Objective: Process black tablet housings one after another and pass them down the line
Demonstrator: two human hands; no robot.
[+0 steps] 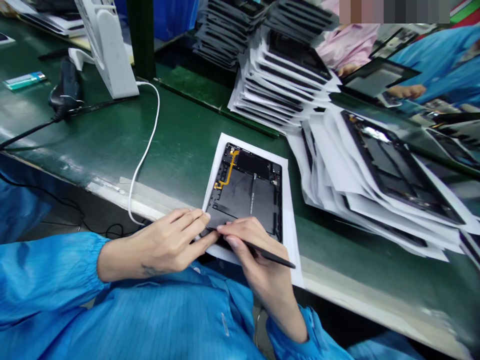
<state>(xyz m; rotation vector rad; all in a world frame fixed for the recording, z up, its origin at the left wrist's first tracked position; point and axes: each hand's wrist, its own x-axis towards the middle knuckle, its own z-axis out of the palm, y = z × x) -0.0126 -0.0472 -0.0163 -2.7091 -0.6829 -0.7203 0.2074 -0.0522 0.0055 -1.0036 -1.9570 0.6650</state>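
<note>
An opened tablet [240, 192] lies on white paper [292, 240] at the table's front edge, its dark inside facing up. An orange flex cable [230, 170] runs along its upper left part. My left hand [174, 240] reaches over the tablet's lower left corner, fingertips at its edge; whether something is between them is hidden. In my right hand [258, 255] is a thin black tool [275, 257], pinched between thumb and fingers, its tip near the tablet's lower edge beside my left fingertips.
Stacks of tablet parts interleaved with white paper [326, 165] stand behind and to the right. A white stand [112, 60], a white cable [152, 137], a black handheld device [65, 87] and a green tube [24, 81] lie left. Other people's hands [407, 91] are at upper right.
</note>
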